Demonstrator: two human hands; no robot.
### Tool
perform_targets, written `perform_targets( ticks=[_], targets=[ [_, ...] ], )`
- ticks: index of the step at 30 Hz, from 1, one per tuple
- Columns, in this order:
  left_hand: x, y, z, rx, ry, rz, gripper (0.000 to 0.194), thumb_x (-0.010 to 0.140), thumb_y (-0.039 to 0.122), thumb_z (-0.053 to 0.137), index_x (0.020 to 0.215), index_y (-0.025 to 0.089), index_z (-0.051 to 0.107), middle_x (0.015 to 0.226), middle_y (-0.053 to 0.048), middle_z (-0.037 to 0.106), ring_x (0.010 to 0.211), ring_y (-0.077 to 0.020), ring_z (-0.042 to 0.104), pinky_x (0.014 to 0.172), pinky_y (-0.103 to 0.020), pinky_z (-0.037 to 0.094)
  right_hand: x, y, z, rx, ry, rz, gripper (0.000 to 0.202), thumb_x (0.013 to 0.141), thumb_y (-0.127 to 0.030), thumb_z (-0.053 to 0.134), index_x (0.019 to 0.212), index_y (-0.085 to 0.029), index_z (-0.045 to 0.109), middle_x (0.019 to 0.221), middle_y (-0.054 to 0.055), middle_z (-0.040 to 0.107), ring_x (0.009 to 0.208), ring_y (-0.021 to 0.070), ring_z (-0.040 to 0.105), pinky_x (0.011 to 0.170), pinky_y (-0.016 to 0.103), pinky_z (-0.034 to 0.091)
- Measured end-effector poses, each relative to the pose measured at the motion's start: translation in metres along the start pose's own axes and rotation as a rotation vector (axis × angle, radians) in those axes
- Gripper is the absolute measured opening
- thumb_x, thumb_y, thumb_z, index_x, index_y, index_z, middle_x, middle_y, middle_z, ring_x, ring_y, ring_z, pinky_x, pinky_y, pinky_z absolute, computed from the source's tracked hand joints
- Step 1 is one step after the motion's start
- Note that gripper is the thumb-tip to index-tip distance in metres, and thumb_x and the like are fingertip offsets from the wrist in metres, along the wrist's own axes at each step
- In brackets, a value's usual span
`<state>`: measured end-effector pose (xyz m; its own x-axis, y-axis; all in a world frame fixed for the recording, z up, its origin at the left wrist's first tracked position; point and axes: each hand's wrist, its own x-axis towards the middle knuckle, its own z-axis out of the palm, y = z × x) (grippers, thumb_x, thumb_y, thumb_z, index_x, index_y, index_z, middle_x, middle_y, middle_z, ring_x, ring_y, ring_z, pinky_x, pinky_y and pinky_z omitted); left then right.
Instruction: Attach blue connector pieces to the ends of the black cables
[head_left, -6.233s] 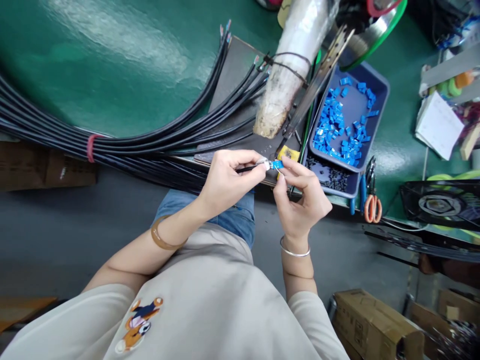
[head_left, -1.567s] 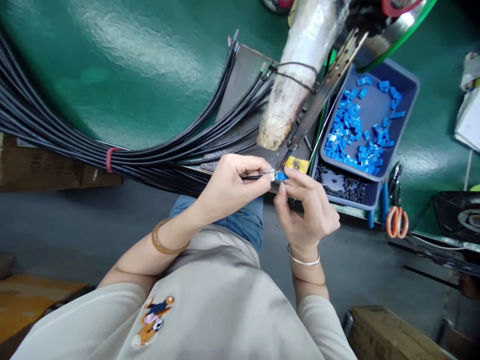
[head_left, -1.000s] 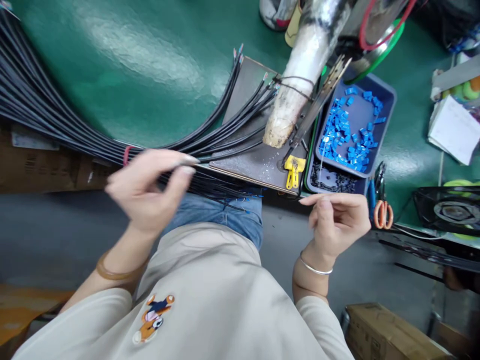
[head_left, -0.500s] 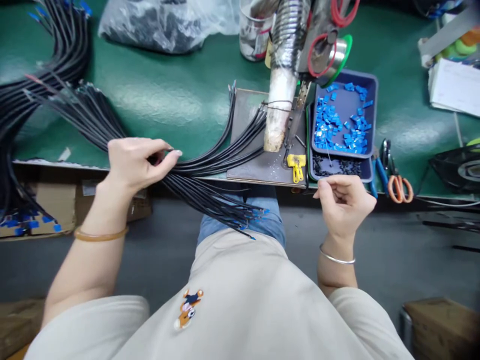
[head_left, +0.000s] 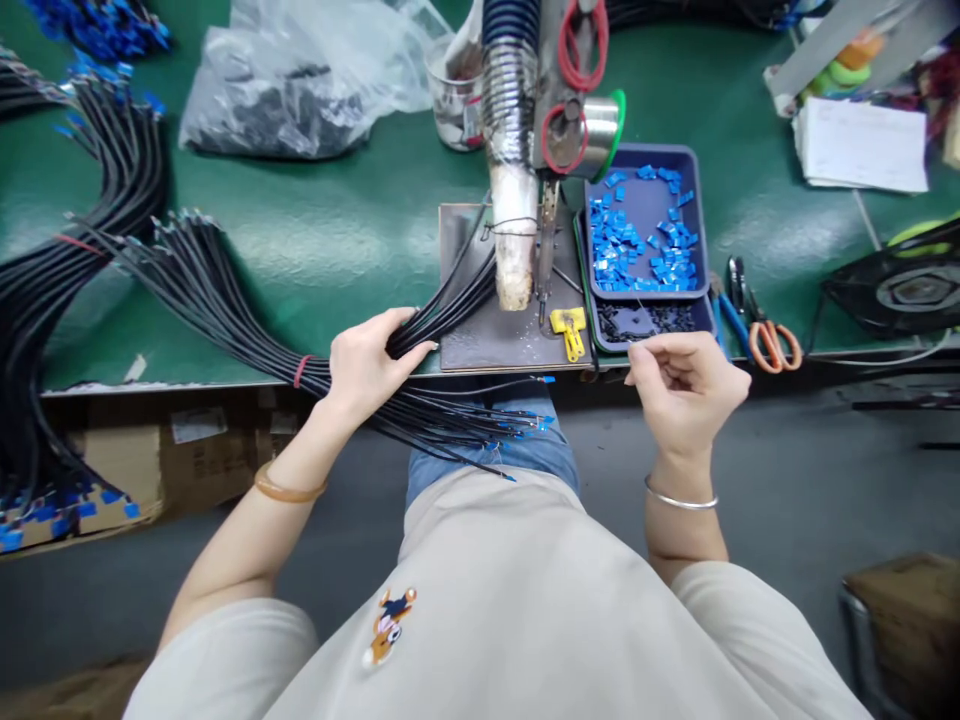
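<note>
My left hand [head_left: 367, 368] is closed round a bundle of black cables [head_left: 247, 330] at the table's front edge. Some cables fan out over a dark work board [head_left: 469, 345]. Others hang below the edge across my lap, with blue pieces on their ends. A red band [head_left: 301, 371] circles the bundle left of the hand. My right hand [head_left: 686, 385] is pinched in front of a tray of small black parts [head_left: 652, 320]; whatever sits between its fingertips is too small to name. Just behind lies a tray of small blue pieces [head_left: 645, 230].
A taped metal hose [head_left: 514, 190] hangs over the board beside a solder spool [head_left: 604, 135]. A yellow clip [head_left: 570, 332] lies on the board. Orange-handled scissors [head_left: 772, 345], a fan [head_left: 911, 285] and papers [head_left: 862, 140] are at right. More cables [head_left: 120, 170] and a plastic bag [head_left: 277, 100] are at left.
My left hand has slid right along the cables, nearer the board, and its grip has moved. My right hand stays pinched by the trays. The view has shifted somewhat.
</note>
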<state>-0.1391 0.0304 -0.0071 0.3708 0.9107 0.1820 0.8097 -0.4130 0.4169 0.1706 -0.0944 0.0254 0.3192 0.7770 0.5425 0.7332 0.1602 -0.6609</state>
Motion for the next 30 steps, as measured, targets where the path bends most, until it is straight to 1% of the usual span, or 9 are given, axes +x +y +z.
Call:
perform_targets(
  ticks=[2,6,8,12,17,21,26,28,30],
  targets=[
    [-0.005,-0.001,0.0,-0.035,0.044,0.057,0.038,0.088,0.046,0.06,0.115,0.019,0.065,0.114,-0.008,0.073,0.103,-0.0229,0.069,0.092,-0.031,0.05,0.0,0.001,-0.003,0.017,0.06,0.003,0.008,0.085,-0.032,0.067,0.081,-0.025,0.064,0.057,-0.006,0.058,0.043,0.0084,0.051,0.04,0.026,0.034],
    [-0.003,0.005,-0.001,0.009,-0.038,0.139,0.04,0.088,0.046,0.06,0.118,0.019,0.064,0.109,-0.008,0.072,0.098,-0.0234,0.067,0.084,-0.032,0.051,0.006,0.002,-0.011,0.012,0.199,-0.014,0.012,0.086,-0.036,0.066,0.083,-0.024,0.066,0.059,-0.005,0.06,0.042,0.0088,0.05,0.039,0.026,0.033],
    [0.002,0.013,0.001,0.057,0.037,0.191,0.044,0.087,0.046,0.063,0.12,0.018,0.064,0.109,-0.01,0.069,0.098,-0.0247,0.065,0.084,-0.034,0.05,0.014,0.005,-0.016,-0.069,0.206,-0.011,0.015,0.088,-0.038,0.063,0.085,-0.024,0.068,0.059,-0.004,0.06,0.042,0.0091,0.047,0.04,0.027,0.031],
    [0.012,0.04,0.016,0.112,0.215,0.347,0.026,0.093,0.035,0.055,0.106,0.018,0.07,0.101,-0.01,0.069,0.096,-0.0249,0.06,0.088,-0.038,0.047,0.034,0.023,-0.022,-0.371,-0.042,0.043,0.023,0.09,-0.039,0.058,0.083,-0.021,0.07,0.068,0.001,0.067,0.057,0.0136,0.057,0.058,0.029,0.042],
    [0.026,0.076,0.044,0.284,0.079,0.275,0.028,0.095,0.018,0.044,0.098,0.013,0.071,0.089,-0.014,0.067,0.085,-0.0279,0.059,0.07,-0.039,0.044,0.054,0.055,-0.014,-0.639,-0.388,0.142,0.014,0.084,-0.03,0.062,0.087,-0.019,0.071,0.09,0.009,0.075,0.083,0.0253,0.067,0.073,0.034,0.043],
    [0.027,0.079,0.054,0.254,0.122,0.262,0.027,0.095,0.019,0.044,0.087,0.014,0.07,0.084,-0.013,0.066,0.08,-0.0261,0.057,0.07,-0.038,0.043,0.059,0.065,-0.006,-0.649,-0.465,0.186,0.012,0.078,-0.024,0.064,0.086,-0.02,0.072,0.088,0.008,0.075,0.082,0.0259,0.067,0.069,0.033,0.039],
    [0.01,0.078,0.049,-0.022,0.207,0.361,0.02,0.093,0.024,0.051,0.089,0.014,0.067,0.086,-0.01,0.069,0.09,-0.0246,0.057,0.08,-0.036,0.045,0.059,0.063,-0.003,-0.623,-0.437,0.168,0.011,0.076,-0.022,0.059,0.082,-0.019,0.068,0.085,0.008,0.073,0.077,0.0236,0.064,0.067,0.033,0.037],
    [0.004,0.086,0.04,-0.19,0.11,0.4,0.019,0.092,0.026,0.055,0.09,0.013,0.068,0.079,-0.008,0.07,0.082,-0.021,0.059,0.077,-0.034,0.045,0.058,0.057,-0.004,-0.607,-0.384,0.168,0.01,0.077,-0.023,0.059,0.081,-0.019,0.066,0.079,0.007,0.071,0.069,0.0206,0.06,0.066,0.033,0.037],
    [-0.001,0.096,0.029,-0.406,-0.144,0.483,0.018,0.091,0.026,0.057,0.092,0.013,0.07,0.076,-0.005,0.07,0.07,-0.0147,0.058,0.07,-0.028,0.045,0.055,0.046,-0.005,-0.555,-0.316,0.169,0.01,0.079,-0.025,0.058,0.084,-0.02,0.065,0.077,0.005,0.069,0.06,0.0162,0.053,0.064,0.032,0.037]
  ],
)
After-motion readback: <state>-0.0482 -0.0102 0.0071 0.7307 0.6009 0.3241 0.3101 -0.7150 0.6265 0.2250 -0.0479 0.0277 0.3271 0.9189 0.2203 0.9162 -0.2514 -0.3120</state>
